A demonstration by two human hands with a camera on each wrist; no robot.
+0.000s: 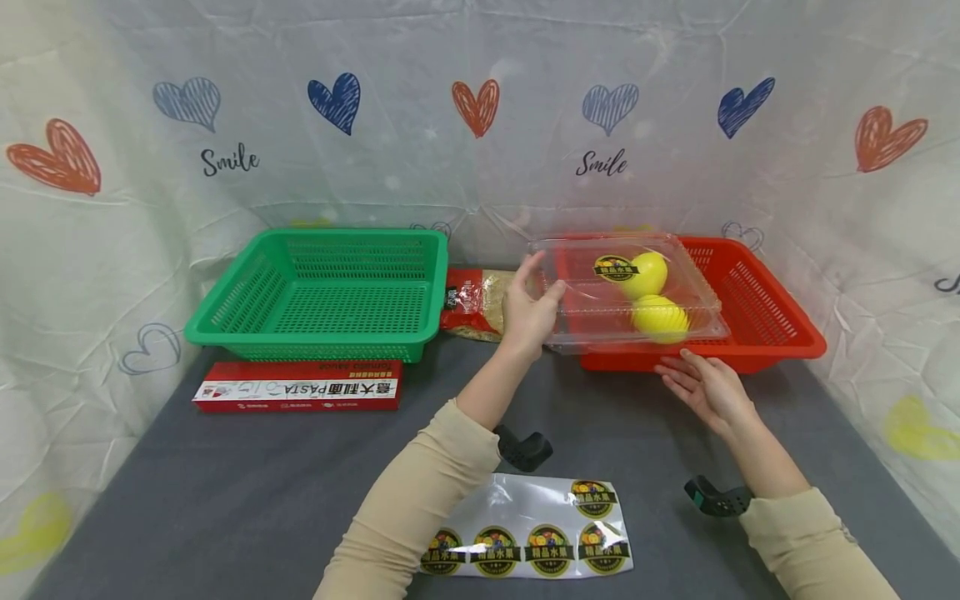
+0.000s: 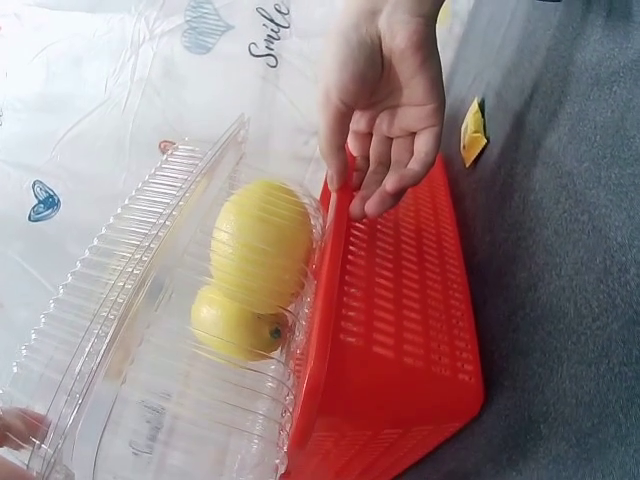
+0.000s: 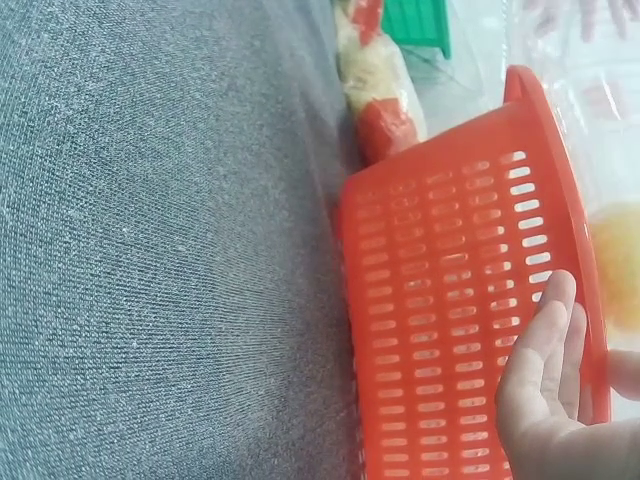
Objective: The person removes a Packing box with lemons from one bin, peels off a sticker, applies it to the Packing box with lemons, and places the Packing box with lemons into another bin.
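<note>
My left hand point(image 1: 528, 312) holds a clear plastic clamshell box point(image 1: 577, 325) by its left end. Two yellow lemons point(image 1: 662, 321) lie inside, and a round black-and-gold fruit sticker point(image 1: 616, 267) is on its lid. The box is over the left part of a red plastic basket point(image 1: 772, 292), tilted in the left wrist view. With the thumb over the rim and fingers against the outer wall, my right hand point(image 3: 560, 410) grips the basket's front rim. The left hand's fingertips point(image 2: 22, 428) show only partly in the left wrist view.
A green basket point(image 1: 322, 350) stands at the left, with a red pasta box point(image 1: 300, 387) in front. Between the baskets lies a red-and-clear food packet point(image 1: 468, 300). A sheet of round stickers point(image 1: 532, 508) lies near the front. Behind hangs a heart-printed curtain point(image 1: 405, 167).
</note>
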